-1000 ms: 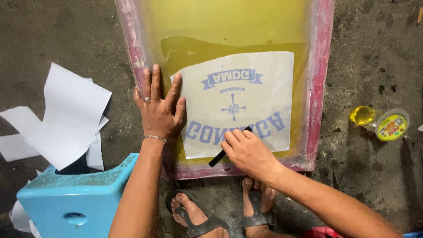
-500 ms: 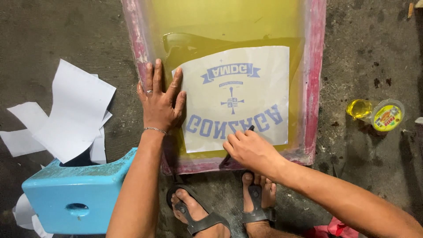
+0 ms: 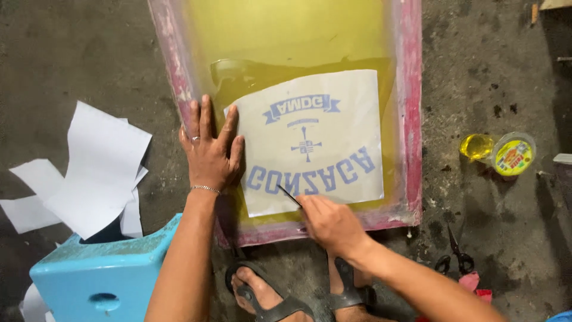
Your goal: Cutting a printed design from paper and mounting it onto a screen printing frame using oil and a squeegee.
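Observation:
A printing screen with a pink frame (image 3: 411,119) and yellow mesh lies on the concrete floor. On the mesh sits a white sheet (image 3: 357,173) with a mirrored blue design. My left hand (image 3: 210,149) presses flat, fingers spread, on the frame's left side and the sheet's left edge. My right hand (image 3: 330,223) grips a thin dark blade-like tool (image 3: 289,197) whose tip touches the sheet's lower edge. My sandalled feet (image 3: 268,298) are just below the frame.
A light blue plastic stool (image 3: 101,274) stands at lower left. Loose white paper sheets (image 3: 98,173) lie left of the screen. A small open tub with yellow liquid (image 3: 476,146) and its lid (image 3: 513,155) sit on the right. Scissors (image 3: 457,253) lie at lower right.
My right hand has drawn back slightly toward the frame's bottom edge, and the tool now lies flatter along the sheet's lower edge. My left hand stays pressed in place.

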